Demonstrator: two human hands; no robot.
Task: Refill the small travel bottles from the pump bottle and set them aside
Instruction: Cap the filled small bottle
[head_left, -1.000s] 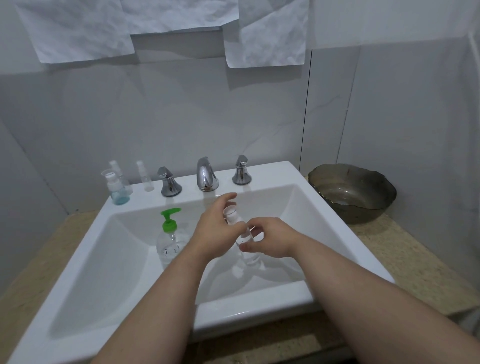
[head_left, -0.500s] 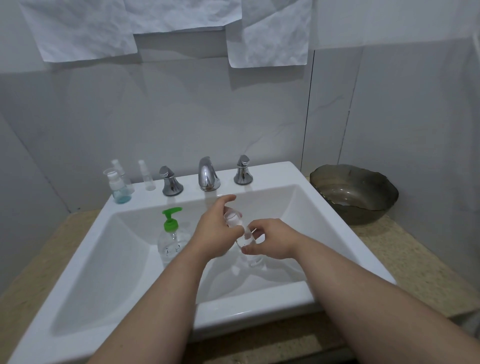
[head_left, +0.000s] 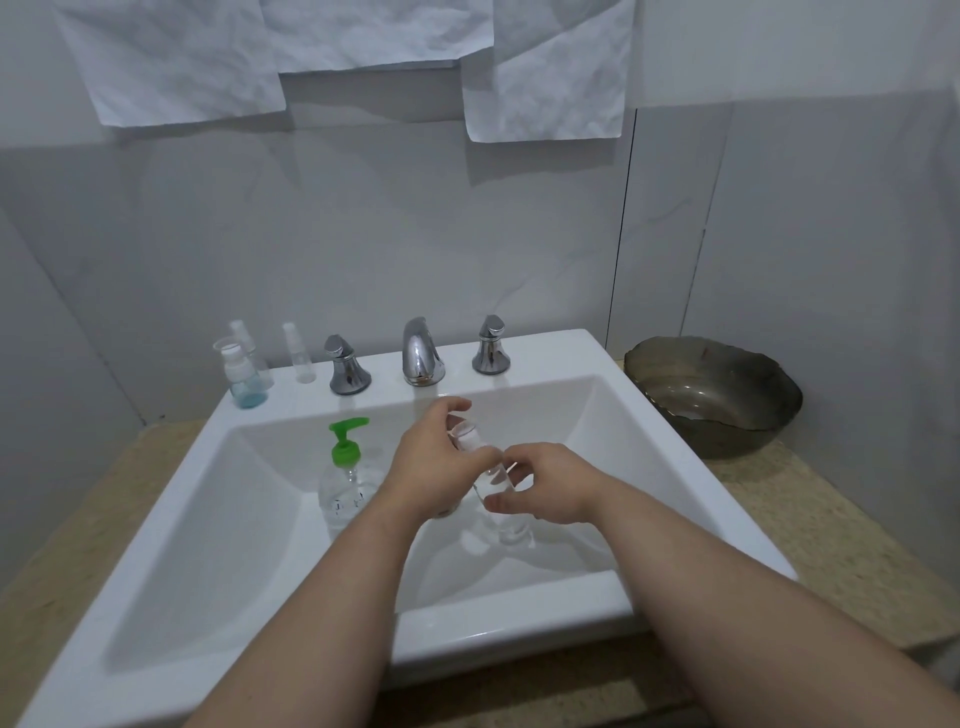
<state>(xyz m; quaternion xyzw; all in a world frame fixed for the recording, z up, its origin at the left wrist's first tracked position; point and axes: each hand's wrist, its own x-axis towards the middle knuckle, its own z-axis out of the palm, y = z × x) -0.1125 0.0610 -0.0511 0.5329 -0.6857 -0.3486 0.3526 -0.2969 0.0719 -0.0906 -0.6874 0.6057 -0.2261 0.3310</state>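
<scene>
Over the middle of the white sink (head_left: 597, 358) I hold a small clear travel bottle (head_left: 491, 475) between both hands. My left hand (head_left: 434, 470) has its fingers round the bottle's white top (head_left: 465, 435). My right hand (head_left: 540, 486) grips the clear body from the right. A clear pump bottle with a green pump (head_left: 345, 475) stands upright in the basin, just left of my left hand. Another small clear bottle (head_left: 506, 532) lies in the basin under my right hand. On the sink's back left ledge stand a bottle with blue liquid (head_left: 244, 382) and two clear spray bottles (head_left: 298, 353).
A chrome spout (head_left: 422, 353) and two chrome handles (head_left: 345, 366) line the sink's back edge. A dark glass bowl (head_left: 714, 395) sits on the beige counter (head_left: 810, 525) at the right. White paper sheets (head_left: 545, 67) hang on the tiled wall above.
My hands and the small bottle have stayed over the basin. My left fingers have shifted slightly around the bottle's top. The pump bottle has not moved.
</scene>
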